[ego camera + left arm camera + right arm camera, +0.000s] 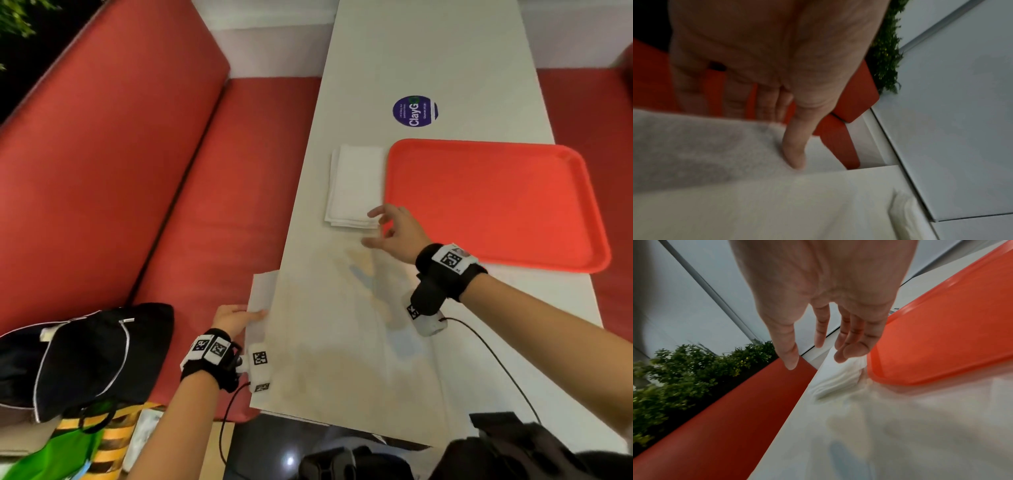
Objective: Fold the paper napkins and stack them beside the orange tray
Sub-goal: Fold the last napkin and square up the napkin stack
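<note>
A stack of folded white napkins [354, 186] lies on the white table [428, 58], right against the left side of the orange tray [493, 202]. My right hand [380, 228] hovers open with spread fingers at the stack's near right corner and holds nothing. The right wrist view shows its fingers [851, 352] just above the stack [838, 381], beside the tray [941, 337]. At the table's left edge my left hand [251, 313] pinches a loose napkin [262, 298] that overhangs the edge. In the left wrist view the thumb [795, 152] lies on top of this napkin [705, 146], with the fingers beneath.
A red bench [137, 178] runs along the table's left side, with a black bag [89, 356] and a green and yellow bag [78, 448] on it. A round purple sticker [415, 111] sits beyond the tray. Wrist cables hang near the table's front edge.
</note>
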Motion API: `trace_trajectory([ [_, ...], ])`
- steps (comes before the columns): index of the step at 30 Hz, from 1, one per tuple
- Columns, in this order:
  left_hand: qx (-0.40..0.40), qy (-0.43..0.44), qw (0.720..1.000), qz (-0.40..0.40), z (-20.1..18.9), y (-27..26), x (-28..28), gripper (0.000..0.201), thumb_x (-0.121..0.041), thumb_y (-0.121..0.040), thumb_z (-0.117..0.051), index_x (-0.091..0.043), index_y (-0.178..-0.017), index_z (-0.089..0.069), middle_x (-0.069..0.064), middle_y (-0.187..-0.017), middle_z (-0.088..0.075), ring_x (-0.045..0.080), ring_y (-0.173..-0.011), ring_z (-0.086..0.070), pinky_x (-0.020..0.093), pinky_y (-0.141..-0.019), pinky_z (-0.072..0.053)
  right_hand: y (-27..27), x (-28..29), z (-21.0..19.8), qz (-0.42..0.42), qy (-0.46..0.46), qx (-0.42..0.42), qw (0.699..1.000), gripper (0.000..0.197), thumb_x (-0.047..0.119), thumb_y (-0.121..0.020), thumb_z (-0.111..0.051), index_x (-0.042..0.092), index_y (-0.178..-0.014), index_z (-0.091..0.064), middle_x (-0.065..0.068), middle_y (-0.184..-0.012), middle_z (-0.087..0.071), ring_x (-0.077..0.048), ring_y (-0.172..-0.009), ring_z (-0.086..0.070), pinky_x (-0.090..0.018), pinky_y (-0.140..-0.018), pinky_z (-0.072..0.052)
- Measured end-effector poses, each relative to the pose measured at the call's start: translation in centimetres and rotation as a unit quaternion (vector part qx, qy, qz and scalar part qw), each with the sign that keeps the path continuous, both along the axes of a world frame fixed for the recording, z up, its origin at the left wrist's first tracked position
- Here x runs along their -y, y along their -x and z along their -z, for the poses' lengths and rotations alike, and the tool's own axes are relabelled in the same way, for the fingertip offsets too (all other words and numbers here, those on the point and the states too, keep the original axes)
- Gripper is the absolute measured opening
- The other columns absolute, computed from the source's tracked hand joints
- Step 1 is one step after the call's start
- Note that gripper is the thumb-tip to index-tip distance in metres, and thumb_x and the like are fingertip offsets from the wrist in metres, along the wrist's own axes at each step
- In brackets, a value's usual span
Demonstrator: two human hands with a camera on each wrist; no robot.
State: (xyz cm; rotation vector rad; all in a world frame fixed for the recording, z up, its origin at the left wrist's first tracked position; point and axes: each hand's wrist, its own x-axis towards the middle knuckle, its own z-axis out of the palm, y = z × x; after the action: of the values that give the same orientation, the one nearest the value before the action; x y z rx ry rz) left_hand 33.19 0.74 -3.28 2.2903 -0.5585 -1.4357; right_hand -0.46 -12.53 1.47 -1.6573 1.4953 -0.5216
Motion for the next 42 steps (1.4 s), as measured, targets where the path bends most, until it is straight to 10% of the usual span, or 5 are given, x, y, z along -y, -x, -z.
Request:
trace_trajectory([
  [4, -0.004, 0.112, 0.993, 0.024, -4.0, 2.2, -0.3, 0.024, -0.006, -0.076, -0.080, 0.002, -0.097, -0.072, 0.020, -0.096, -0.074, 0.032, -0.082, -0.072, 0.036, -0.073, -0.058, -0.9, -3.8, -0.9, -0.055, -0.052, 0.042, 0.996, 0.028, 0.024, -0.077, -0.079, 0.019, -0.100, -0.063, 0.000, -0.086, -0.063, -0.013, -0.063, -0.056, -0.028, -0.068, -0.043],
  [12, -0.065, 0.331, 0.933, 0.123, -11.1, 12.4, 1.4, 0.016, -0.016, -0.081, -0.077, -0.002, -0.087, -0.071, 0.012, -0.082, -0.074, 0.028, -0.079, -0.069, 0.040, -0.078, -0.054, -3.1, -7.1, -7.3, -0.162, -0.203, 0.151, 0.954, 0.037, 0.049, -0.094, -0.054, 0.017, -0.109, -0.065, -0.010, -0.108, -0.071, -0.027, -0.092, -0.071, -0.038, -0.086, -0.056],
  [17, -0.078, 0.386, 0.901, 0.184, -14.4, 16.8, 2.6, 0.020, -0.030, -0.073, -0.083, -0.016, -0.087, -0.078, 0.010, -0.063, -0.054, 0.018, -0.062, -0.041, 0.029, -0.063, -0.035, -1.9, -6.4, -10.7, -0.047, -0.122, 0.199, 0.971, 0.018, 0.026, -0.095, -0.059, 0.013, -0.094, -0.070, 0.007, -0.072, -0.071, -0.007, -0.063, -0.066, -0.026, -0.065, -0.056],
  [28, -0.212, 0.272, 0.927, 0.149, -10.7, 19.4, 4.5, 0.046, -0.041, -0.078, -0.076, -0.027, -0.120, -0.065, -0.001, -0.112, -0.068, 0.016, -0.103, -0.064, 0.032, -0.081, -0.052, 4.6, -5.8, -10.0, 0.041, -0.205, 0.218, 0.953, 0.028, 0.030, -0.095, -0.056, 0.008, -0.111, -0.065, -0.013, -0.103, -0.073, -0.026, -0.081, -0.073, -0.032, -0.068, -0.058],
  [42, 0.137, 0.219, 0.965, 0.039, -1.7, 20.7, 7.4, 0.066, -0.020, -0.073, -0.083, -0.008, -0.124, -0.045, 0.018, -0.131, -0.042, 0.033, -0.115, -0.046, 0.040, -0.089, -0.042, 4.9, -6.6, 0.4, 0.091, -0.207, 0.031, 0.974, 0.024, 0.026, -0.090, -0.064, 0.014, -0.110, -0.056, -0.008, -0.104, -0.062, -0.020, -0.077, -0.062, -0.023, -0.061, -0.050],
])
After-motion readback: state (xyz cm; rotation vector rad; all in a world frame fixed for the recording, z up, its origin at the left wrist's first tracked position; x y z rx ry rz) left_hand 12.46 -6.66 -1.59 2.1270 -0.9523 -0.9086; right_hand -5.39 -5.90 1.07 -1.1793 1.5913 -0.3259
